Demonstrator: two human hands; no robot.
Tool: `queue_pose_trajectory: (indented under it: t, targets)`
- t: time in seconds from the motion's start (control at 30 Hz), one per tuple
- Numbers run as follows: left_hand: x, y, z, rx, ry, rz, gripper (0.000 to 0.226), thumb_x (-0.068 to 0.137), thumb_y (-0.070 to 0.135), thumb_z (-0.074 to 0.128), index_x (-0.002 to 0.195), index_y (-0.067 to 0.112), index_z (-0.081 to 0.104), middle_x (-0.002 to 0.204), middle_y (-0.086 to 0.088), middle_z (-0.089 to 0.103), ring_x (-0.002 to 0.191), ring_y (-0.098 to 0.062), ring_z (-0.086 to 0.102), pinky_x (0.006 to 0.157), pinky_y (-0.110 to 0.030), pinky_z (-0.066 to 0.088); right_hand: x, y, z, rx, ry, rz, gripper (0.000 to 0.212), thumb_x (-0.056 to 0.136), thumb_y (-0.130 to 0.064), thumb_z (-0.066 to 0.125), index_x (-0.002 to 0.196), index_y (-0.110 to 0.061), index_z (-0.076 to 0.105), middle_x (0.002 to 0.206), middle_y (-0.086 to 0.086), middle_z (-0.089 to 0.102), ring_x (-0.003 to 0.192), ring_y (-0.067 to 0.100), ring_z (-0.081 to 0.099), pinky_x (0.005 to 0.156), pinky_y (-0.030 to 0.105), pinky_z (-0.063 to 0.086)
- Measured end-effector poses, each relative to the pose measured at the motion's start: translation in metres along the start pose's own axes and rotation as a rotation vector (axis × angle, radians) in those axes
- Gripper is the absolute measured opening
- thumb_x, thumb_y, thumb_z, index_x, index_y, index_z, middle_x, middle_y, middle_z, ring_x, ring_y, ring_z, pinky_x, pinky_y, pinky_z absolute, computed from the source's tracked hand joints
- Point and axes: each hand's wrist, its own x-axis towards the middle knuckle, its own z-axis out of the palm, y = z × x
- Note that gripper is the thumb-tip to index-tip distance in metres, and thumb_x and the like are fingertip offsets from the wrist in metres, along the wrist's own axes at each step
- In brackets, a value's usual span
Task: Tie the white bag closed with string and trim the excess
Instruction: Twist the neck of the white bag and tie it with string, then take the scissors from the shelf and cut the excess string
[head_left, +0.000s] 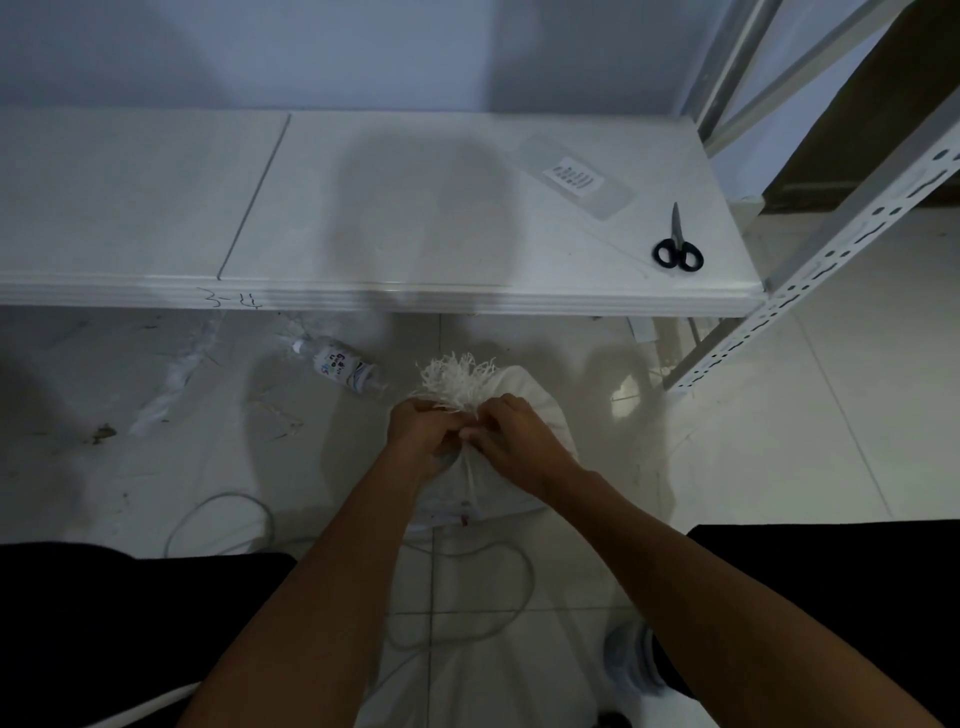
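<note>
**A:** Looks like the tying step to me. The white bag (498, 467) sits on the floor between the person's knees, neck bunched up with the frayed top (460, 382) sticking out. Left hand (423, 434) and right hand (511, 439) are both pinched tight at the neck, working the string (471, 475), whose tail hangs down the front.

**B:** Agreed, no trimming yet. Scissors (678, 244) are untouched on the table (415, 208), well away, so cinching the knot comes first, then a reach up right.

**A:** Any writing? "3-4"-ish scrawl (228, 300) on the table edge. The bottle (345, 369) label's too blurry.
</note>
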Motion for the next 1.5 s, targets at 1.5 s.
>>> queue_pose_trajectory:
  t: [1.5]
  targets:
    - [0.004,-0.037,-0.002,0.736,0.188,0.593,0.01,0.083,0.011,0.07,0.087,0.014,0.078,0.081,-0.004,0.077,0.076,-0.021,0.071,0.069,-0.028,0.053,0.13,0.128,-0.226,-0.244,0.501,0.827,0.062,0.072,-0.05,0.075,0.11,-0.002,0.06,0.113,0.02,0.065,0.1,0.039,0.066,0.085,0.046,0.055]
